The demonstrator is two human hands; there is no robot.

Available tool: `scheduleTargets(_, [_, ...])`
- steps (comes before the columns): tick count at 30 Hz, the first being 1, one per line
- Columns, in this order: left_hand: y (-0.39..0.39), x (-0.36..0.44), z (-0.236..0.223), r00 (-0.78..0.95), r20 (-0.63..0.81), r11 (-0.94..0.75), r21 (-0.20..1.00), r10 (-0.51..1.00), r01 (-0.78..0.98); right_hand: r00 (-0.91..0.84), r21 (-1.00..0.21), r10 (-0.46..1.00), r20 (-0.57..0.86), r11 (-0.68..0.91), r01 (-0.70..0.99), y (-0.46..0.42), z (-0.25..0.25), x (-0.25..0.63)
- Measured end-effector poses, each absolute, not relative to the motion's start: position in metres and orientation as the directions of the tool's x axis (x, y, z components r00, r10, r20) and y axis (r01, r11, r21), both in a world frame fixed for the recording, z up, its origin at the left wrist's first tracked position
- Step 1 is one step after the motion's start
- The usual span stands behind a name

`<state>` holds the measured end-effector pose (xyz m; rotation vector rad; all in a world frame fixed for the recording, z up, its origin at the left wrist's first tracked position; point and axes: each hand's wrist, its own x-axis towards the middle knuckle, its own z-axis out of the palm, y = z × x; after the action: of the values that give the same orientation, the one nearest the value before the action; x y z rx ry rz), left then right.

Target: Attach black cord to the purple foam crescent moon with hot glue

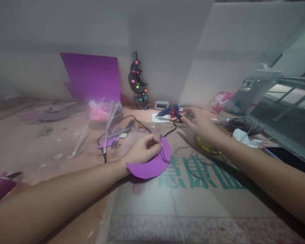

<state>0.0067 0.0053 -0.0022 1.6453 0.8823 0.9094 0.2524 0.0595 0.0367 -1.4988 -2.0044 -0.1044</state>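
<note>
My left hand (146, 149) has its fingers pinched on a purple paper crescent (148, 169), at its upper tip. A thin grey cord (165, 157) lies against the crescent there and trails right in loose loops. My right hand (198, 120) reaches out, fingers apart, just right of a blue glue gun (171, 111). Whether a fingertip touches its handle is hard to tell. A small red light glows on the gun, and its nozzle points left over a white card (160, 118).
Against the wall stand a purple sheet (94, 76) and a dark crescent ornament (137, 83) with coloured balls. Clear glue sticks (109, 125) lean from a bowl at left. A grey yarn skein (246, 125), yellow tape roll (208, 147) and phone (289, 157) lie right.
</note>
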Motion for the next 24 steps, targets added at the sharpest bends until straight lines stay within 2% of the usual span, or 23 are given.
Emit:
scheduleTargets(2, [0.005, 0.006, -0.002, 0.430, 0.172, -0.243, 0.963, 0.886, 0.115, -0.158, -0.486, 0.863, 0.479, 0.411, 0.771, 0.033, 0.039, 0.242])
scheduleTargets(5, [0.006, 0.005, 0.000, 0.396, 0.216, -0.286, 0.950, 0.892, 0.127, -0.252, -0.777, 0.950, 0.184, 0.298, 0.555, -0.001, 0.037, 0.225])
scheduleTargets(8, [0.006, 0.003, 0.000, 0.354, 0.265, -0.323, 0.939, 0.897, 0.118, -0.388, -0.879, 0.921, -0.048, 0.145, 0.453, -0.017, 0.030, 0.213])
scheduleTargets(11, [0.008, 0.002, -0.002, 0.312, 0.274, -0.321, 0.941, 0.910, 0.108, -0.473, -0.889, 0.872, -0.126, 0.112, 0.444, -0.018, 0.029, 0.209])
scheduleTargets(15, [0.011, 0.001, -0.002, 0.292, 0.256, -0.310, 0.938, 0.921, 0.154, -0.487, -0.823, 0.866, -0.116, 0.191, 0.535, -0.013, 0.043, 0.214])
scheduleTargets(20, [0.011, 0.002, -0.001, 0.374, 0.195, -0.296, 0.926, 0.907, 0.234, -0.373, -0.694, 0.925, 0.074, 0.316, 0.647, -0.007, 0.058, 0.226])
scheduleTargets(24, [0.008, 0.003, 0.000, 0.453, 0.111, -0.236, 0.945, 0.885, 0.228, -0.255, -0.618, 0.942, 0.217, 0.335, 0.711, 0.003, 0.054, 0.235])
